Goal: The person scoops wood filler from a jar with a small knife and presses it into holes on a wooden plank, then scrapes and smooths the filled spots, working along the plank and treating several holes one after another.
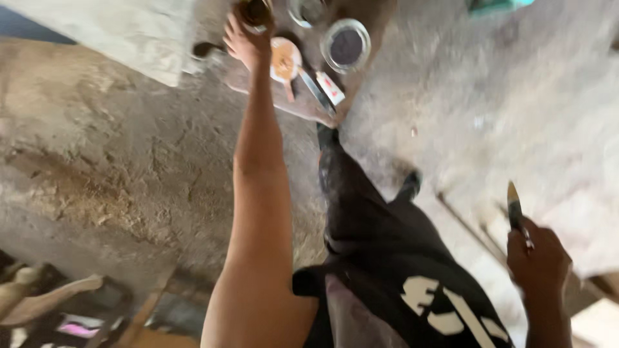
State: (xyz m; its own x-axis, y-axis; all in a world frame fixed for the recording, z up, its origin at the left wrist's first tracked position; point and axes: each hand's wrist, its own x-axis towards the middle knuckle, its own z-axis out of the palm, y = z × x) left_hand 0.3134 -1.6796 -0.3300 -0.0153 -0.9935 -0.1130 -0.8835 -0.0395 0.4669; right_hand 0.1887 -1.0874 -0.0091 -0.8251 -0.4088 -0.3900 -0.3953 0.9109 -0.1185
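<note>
Head view shows the left hand [248,40] gripping a small jar [256,13] on the floor among other pots, right hand [538,261] clutching a paintbrush [514,207] (bristles raised, nothing painted in view).

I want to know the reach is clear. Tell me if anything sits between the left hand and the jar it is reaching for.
Nothing visible does. The left hand is already at the small dark jar, fingers around it as far as the blur shows. The open round tin and the orange lid lie to its right, off that path.

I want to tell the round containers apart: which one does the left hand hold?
The dark jar at the top edge, in the left hand; the other two stand untouched.
</note>
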